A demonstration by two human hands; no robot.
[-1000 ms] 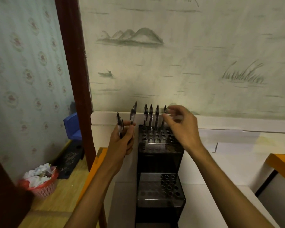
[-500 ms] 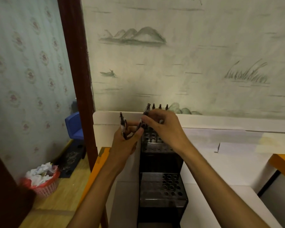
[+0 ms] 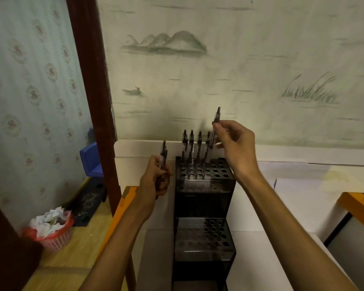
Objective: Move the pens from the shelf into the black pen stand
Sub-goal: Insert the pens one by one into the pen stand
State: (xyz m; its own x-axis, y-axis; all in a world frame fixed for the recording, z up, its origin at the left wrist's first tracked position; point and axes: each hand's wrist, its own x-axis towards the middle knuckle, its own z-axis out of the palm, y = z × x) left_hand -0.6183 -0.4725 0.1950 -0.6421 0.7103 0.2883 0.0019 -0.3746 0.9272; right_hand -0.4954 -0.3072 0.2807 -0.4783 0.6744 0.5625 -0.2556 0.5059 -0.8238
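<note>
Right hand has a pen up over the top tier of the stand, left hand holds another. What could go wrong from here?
1. The right hand pinches its pen close beside the pens already standing in the black pen stand; lowering it could knock them askew.
2. The holes are small, so the tip may miss.
3. The left hand has a loose-looking grip on its pen; it could slip.

Single head-worn view

We looked forward and slightly down from head height, close to the black pen stand [image 3: 204,177] against the painted wall [image 3: 240,70].

Glossy black plastic pen stand [image 3: 204,183], smooth clear-plastic pen [image 3: 215,122] in my fingers [image 3: 219,131]; matt white surface [image 3: 261,259].
</note>
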